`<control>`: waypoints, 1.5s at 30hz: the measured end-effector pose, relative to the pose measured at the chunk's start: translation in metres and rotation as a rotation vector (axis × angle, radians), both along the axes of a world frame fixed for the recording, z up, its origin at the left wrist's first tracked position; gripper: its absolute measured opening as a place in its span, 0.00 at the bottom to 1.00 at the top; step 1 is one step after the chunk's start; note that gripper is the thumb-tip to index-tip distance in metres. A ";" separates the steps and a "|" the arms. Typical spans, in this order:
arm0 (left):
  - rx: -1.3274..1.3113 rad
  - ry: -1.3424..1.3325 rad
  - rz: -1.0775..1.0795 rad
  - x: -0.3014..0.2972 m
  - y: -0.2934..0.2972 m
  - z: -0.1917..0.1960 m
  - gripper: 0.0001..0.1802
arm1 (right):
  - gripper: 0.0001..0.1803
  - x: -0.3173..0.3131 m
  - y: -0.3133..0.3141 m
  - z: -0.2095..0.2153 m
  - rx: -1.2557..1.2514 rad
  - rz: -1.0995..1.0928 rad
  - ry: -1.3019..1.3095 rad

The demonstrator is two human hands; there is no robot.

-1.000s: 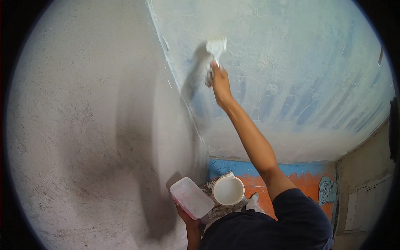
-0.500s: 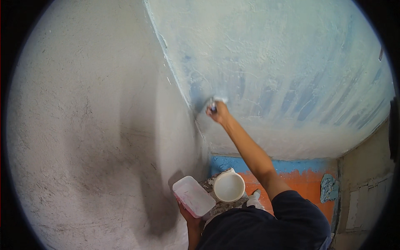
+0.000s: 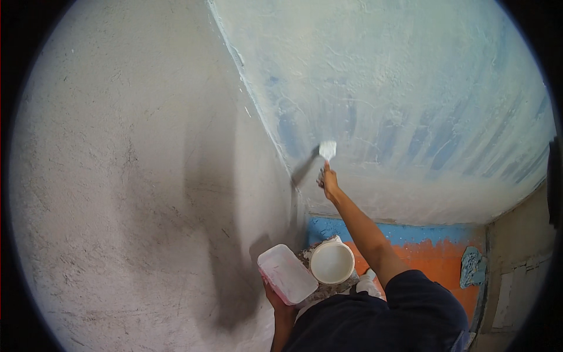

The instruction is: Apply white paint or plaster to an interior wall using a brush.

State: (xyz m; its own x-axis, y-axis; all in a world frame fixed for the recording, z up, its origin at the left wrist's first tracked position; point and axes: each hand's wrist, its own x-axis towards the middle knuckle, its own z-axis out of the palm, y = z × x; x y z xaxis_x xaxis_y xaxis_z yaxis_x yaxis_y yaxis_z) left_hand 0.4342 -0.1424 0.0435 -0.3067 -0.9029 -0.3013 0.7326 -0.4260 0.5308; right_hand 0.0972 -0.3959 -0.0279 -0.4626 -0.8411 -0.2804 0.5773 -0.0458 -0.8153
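Observation:
My right hand (image 3: 329, 179) is closed round the handle of a paintbrush (image 3: 328, 150). The brush has a broad head covered in white paint, pointing up against the lower part of a wall (image 3: 404, 76) streaked pale blue and white. Whether the bristles touch the wall I cannot tell. Low by the grey wall, my left hand (image 3: 275, 295) grips the side of a rectangular plastic tub (image 3: 287, 274). Its outside is smeared pink and its inside looks whitish; some fingers are hidden beneath it. Just right of the tub stands a round white bucket (image 3: 332, 263) holding pale liquid.
A rough grey wall (image 3: 135, 176) rises on the left and meets the painted wall at a corner. Below lies an orange surface (image 3: 437, 264) with a blue band (image 3: 404, 232) along the wall. A crumpled bluish cloth (image 3: 472, 267) lies at the right.
My right hand has moved down and slightly right with the paintbrush, whose head now shows plainly. The whole view has shifted a little; my left hand still holds the tub.

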 end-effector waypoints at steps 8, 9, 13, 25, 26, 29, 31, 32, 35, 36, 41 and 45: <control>0.017 0.020 0.035 0.007 0.000 0.001 0.35 | 0.09 -0.021 -0.038 0.135 -0.365 0.119 -0.324; 0.009 0.009 0.041 0.011 0.001 -0.001 0.35 | 0.10 -0.007 -0.033 0.194 -0.397 0.081 -0.346; 0.026 -0.002 0.033 0.006 -0.005 -0.011 0.35 | 0.16 0.017 -0.003 0.279 -0.508 0.051 -0.039; 0.090 0.010 -0.001 -0.028 0.002 0.015 0.35 | 0.20 -0.035 0.030 -0.043 0.240 -0.126 -0.467; 0.077 0.032 -0.019 -0.025 0.003 0.013 0.35 | 0.16 -0.039 0.029 -0.026 0.238 -0.096 -0.620; 0.055 0.050 -0.045 -0.025 0.000 0.017 0.34 | 0.10 -0.053 0.019 0.116 -0.254 0.040 -0.352; 0.055 0.057 -0.067 -0.031 -0.002 0.019 0.34 | 0.11 -0.059 0.031 0.227 -0.430 0.074 -0.297; 0.041 0.035 -0.077 -0.032 -0.005 0.015 0.34 | 0.12 -0.056 0.043 0.267 -0.490 0.102 -0.254; 0.036 0.020 -0.064 -0.031 -0.011 -0.003 0.34 | 0.15 -0.040 0.063 0.304 -0.572 0.039 0.121; 0.049 0.027 -0.050 -0.031 -0.013 -0.009 0.34 | 0.15 -0.041 0.061 0.291 -0.574 0.041 0.122; 0.038 -0.005 -0.028 -0.043 -0.009 -0.017 0.34 | 0.21 -0.072 0.048 0.066 -0.233 -0.039 0.010; 0.012 0.009 0.005 -0.038 -0.009 -0.019 0.34 | 0.19 -0.057 0.076 -0.035 0.180 -0.096 -0.487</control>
